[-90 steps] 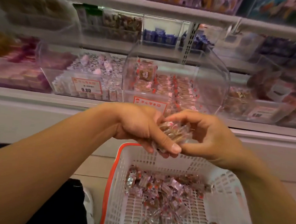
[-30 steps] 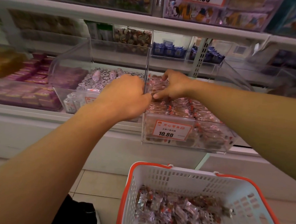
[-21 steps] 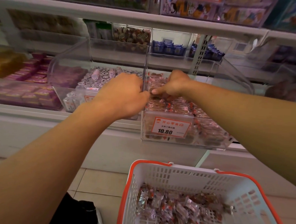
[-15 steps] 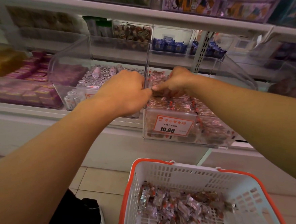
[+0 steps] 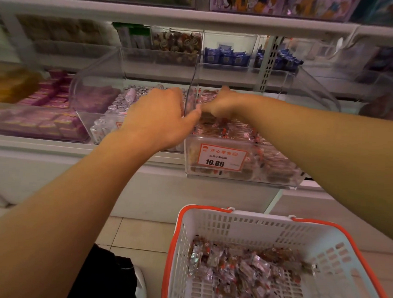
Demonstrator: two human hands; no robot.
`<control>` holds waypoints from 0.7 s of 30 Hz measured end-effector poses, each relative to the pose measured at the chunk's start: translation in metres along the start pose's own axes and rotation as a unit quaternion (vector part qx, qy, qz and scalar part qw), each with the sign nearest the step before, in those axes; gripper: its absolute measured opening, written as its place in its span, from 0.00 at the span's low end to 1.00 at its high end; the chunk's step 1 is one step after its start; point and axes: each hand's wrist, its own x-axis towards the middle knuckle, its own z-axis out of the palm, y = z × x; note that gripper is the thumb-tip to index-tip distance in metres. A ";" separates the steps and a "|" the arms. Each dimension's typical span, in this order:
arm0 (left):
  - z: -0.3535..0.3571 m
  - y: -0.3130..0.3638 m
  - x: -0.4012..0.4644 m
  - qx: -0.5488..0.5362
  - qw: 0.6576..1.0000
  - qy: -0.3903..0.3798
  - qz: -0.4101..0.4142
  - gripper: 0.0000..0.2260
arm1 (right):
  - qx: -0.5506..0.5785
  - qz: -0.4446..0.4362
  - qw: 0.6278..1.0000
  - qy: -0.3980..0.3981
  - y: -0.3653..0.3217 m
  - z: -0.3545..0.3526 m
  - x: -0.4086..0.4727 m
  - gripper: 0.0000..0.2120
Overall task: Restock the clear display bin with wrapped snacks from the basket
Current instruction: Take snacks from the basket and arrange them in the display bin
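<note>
Nearest: white plastic basket [image 5: 250, 229], slotted lattice walls and floor, orange rim, sitting on pale floor tiles [image 5: 138, 233]. Loose pile of wrapped snacks [image 5: 240, 266] on its floor: small crinkly clear or silvery wrappers, red print, brown contents.

Dark fabric [image 5: 105, 279] at bottom edge, left of the basket.

Mid: both bare forearms reach up to the clear display bin [image 5: 242, 175]. Bin is rigid transparent plastic, boxy, flat front, tall side walls that slope up to the back. It overhangs the white shelf edge. Red-bordered price label [image 5: 221, 158] on the front reads 10.80. Inside: same wrapped snacks, lying in rough flat rows, filling the lower part.

Left hand [image 5: 158, 120] is at the bin's left wall, fingers curled, thumb tip at the wall edge; cannot tell what, if anything, it has hold of. Right hand [image 5: 219, 104] is inside the bin over the snack rows, fingers bent down onto them; grip hidden, cannot tell.

Far: neighbouring clear bin [image 5: 97, 88] with small silvery-pink sweets, purple packs [image 5: 48, 122] left of it, blue packets [image 5: 227, 56] on the upper shelf.
</note>
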 end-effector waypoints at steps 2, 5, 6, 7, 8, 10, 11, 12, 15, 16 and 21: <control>-0.008 0.005 -0.006 -0.009 0.999 0.052 -0.010 0.14 | 0.020 -0.021 0.999 0.026 0.001 -0.008 -0.021 0.42; -0.019 0.015 -0.022 -0.099 0.987 0.114 0.050 0.10 | 0.065 -0.180 0.954 0.229 0.022 -0.015 -0.064 0.24; -0.020 0.020 -0.029 -0.132 0.979 0.123 0.099 0.10 | 0.092 -0.253 0.906 0.326 0.034 -0.012 -0.084 0.14; -0.017 0.026 -0.037 -0.159 0.968 0.121 0.151 0.11 | 0.119 -0.316 0.847 0.410 0.051 -0.006 -0.103 0.07; -0.010 0.032 -0.046 -0.174 0.959 0.107 0.197 0.11 | 0.137 -0.354 0.794 0.474 0.072 0.008 -0.123 0.07; 0.019 0.048 -0.065 -0.166 0.950 0.047 0.261 0.11 | 0.176 -0.333 0.779 0.501 0.121 0.052 -0.157 0.11; 0.040 0.055 -0.076 -0.144 0.948 -0.004 0.284 0.10 | 0.178 -0.289 0.807 0.484 0.146 0.081 -0.169 0.12; 0.063 0.063 -0.090 -0.107 0.946 -0.075 0.298 0.10 | 0.161 -0.232 0.849 0.446 0.170 0.111 -0.177 0.12; 0.139 0.073 -0.144 0.020 0.900 -0.363 0.241 0.11 | 0.067 -0.018 0.992 0.101 0.242 0.193 -0.186 0.09; 0.165 0.071 -0.166 0.034 0.877 -0.440 0.191 0.11 | 0.031 0.042 0.997 -0.054 0.264 0.215 -0.190 0.15; 0.260 0.055 -0.273 0.012 0.749 -0.653 -0.111 0.45 | -0.036 0.263 0.927 -0.266 0.348 0.284 -0.216 0.62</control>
